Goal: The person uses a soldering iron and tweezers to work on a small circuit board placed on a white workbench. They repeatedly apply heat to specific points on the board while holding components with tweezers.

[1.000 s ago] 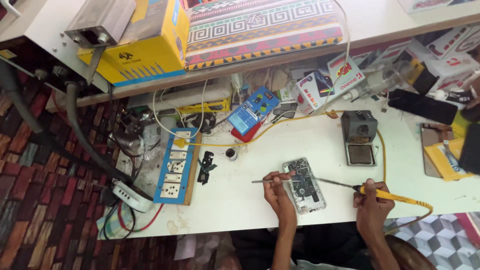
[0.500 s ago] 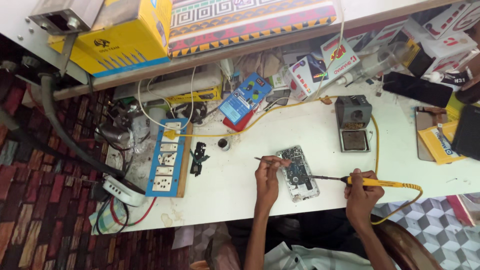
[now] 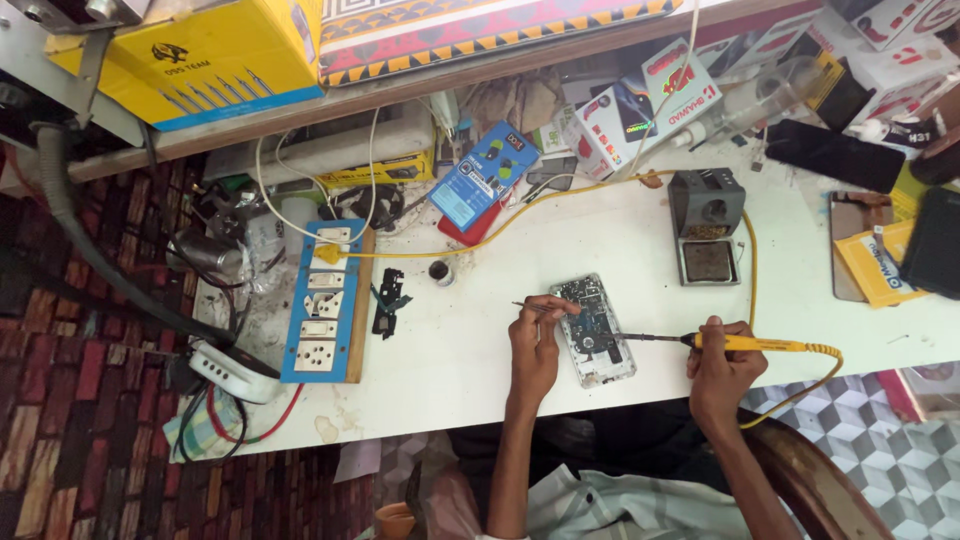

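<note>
Right hand (image 3: 722,365) clamped on yellow soldering iron (image 3: 745,343), tip pointing nine o'clock onto opened phone (image 3: 593,328); left hand (image 3: 537,340), nearer, pinches tweezers (image 3: 535,307).

Bright, even daylight fills the sharp, wide-angle view, with soft shadows and mild bending at the edges.

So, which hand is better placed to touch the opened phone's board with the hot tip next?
The right hand, probably. It holds the yellow soldering iron, whose tip already lies over the opened phone. The left hand holds thin tweezers at the phone's edge.
</note>
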